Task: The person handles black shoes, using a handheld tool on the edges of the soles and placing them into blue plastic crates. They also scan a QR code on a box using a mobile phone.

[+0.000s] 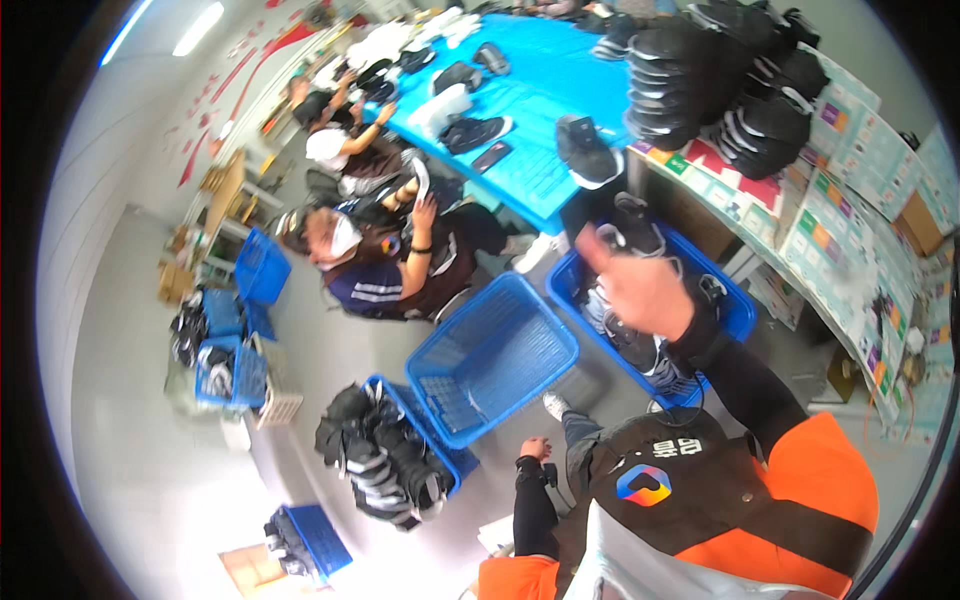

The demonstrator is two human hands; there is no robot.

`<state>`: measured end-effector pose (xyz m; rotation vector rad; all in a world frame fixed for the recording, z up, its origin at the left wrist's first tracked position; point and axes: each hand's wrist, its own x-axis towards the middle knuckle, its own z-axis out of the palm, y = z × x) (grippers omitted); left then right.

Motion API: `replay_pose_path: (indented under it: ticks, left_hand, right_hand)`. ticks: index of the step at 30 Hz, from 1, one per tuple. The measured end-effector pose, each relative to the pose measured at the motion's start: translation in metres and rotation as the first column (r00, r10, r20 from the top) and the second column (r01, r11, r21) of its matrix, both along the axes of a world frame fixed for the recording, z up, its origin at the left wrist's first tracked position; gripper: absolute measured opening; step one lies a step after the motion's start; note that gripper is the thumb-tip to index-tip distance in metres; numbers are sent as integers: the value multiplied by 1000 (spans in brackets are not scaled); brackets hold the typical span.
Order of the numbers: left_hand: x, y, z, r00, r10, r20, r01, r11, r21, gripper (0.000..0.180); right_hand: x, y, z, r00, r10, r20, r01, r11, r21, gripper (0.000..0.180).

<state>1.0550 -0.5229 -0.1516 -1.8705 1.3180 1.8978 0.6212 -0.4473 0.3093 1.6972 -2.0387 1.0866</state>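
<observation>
My right hand point(650, 295) is blurred, with a finger stretched toward the table corner, and nothing shows in its grasp. It hovers over a blue basket point(735, 290) packed with dark shoes. One black shoe point(638, 225) stands up in that basket, close to the hand. Just beyond, a black shoe with a white sole point(588, 152) sits on the corner of the blue-covered table point(545, 100). My left hand point(536, 450) hangs low beside my knee, fingers curled and nothing visible in them. The nearest thing to it is a blue basket point(490, 355) with a bare inside.
A seated person point(400, 265) handles a light-coloured shoe at the table's left edge; another person point(335, 145) sits behind. Black shoes point(375, 455) fill a basket on the floor. Stacked black shoes point(690, 80) stand on a bench at the right. A phone point(491, 156) lies on the table.
</observation>
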Motion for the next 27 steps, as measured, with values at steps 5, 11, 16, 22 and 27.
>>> replay_pose_path:
  ticks: [5,11,16,22,27]
  left_hand:
    - [-33,67,20,998,-32,-49,31,999,-22,28]
    - [-34,106,34,999,-52,0,51,986,-159,28]
    - [-9,125,43,1000,-23,8,24,997,-78,27]
    - [1,133,32,998,-50,43,53,997,-60,28]
    - [-10,150,33,995,-97,30,99,994,-54,27]
  right_hand:
    - [-16,19,61,949,314,19,-314,949,-36,60]
    - [-21,82,21,937,334,-100,-336,942,-1,62]
    - [-30,137,5,908,85,411,-193,954,229,78]
    - [-41,173,-26,879,34,476,-183,945,270,76]
    - [-43,203,-87,851,-53,522,-193,894,405,67]
